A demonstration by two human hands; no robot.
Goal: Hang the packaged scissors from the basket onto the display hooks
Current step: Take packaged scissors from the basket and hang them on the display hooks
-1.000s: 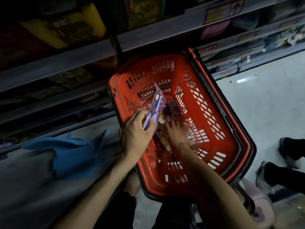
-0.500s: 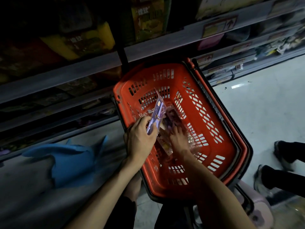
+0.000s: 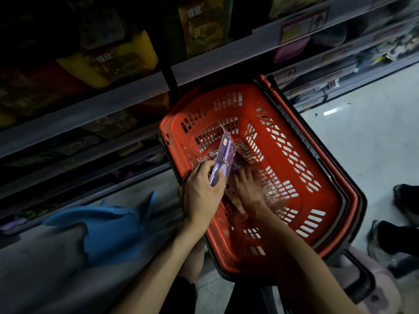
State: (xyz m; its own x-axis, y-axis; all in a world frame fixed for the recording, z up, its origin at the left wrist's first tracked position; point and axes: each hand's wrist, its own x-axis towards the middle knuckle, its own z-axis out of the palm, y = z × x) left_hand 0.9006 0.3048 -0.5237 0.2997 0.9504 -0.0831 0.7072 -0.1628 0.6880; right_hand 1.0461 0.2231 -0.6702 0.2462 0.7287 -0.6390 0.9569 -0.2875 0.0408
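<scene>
Dim shop aisle: stocked shelves (image 3: 113, 109) run across the top and left, and pale floor (image 3: 374, 143) shows at the right. I view it from the head camera, looking down into a red basket (image 3: 335, 200) at centre.

Step in hand, as I judge it: gathering stock from the basket, before any hanging. My left hand (image 3: 201, 191) grips the lower end of a purple pack of scissors (image 3: 223, 159), fingers curled round it, so that the pack stands tilted above the basket's left side. My right hand (image 3: 248, 189) is down inside the basket with its fingers spread flat on the loose packs (image 3: 269, 189) lying on the bottom. It is blurred, and I see no grip on any of them.

Next move, as I judge it: close the right hand on a further pack or draw it out, then lift and turn toward the hooks. No display hooks are in view, so they must first be found, and each pack's hang hole must be lined up with a hook.

Counts:
- Basket: one.
- Packs held: one.
- Packs in the basket: several, overlapping, number not readable.
- Hands: two.
- Shoes (image 3: 385, 241) of another person at the right edge: two.
- Blue object (image 3: 102, 227) at the left: one, kind unclear.
</scene>
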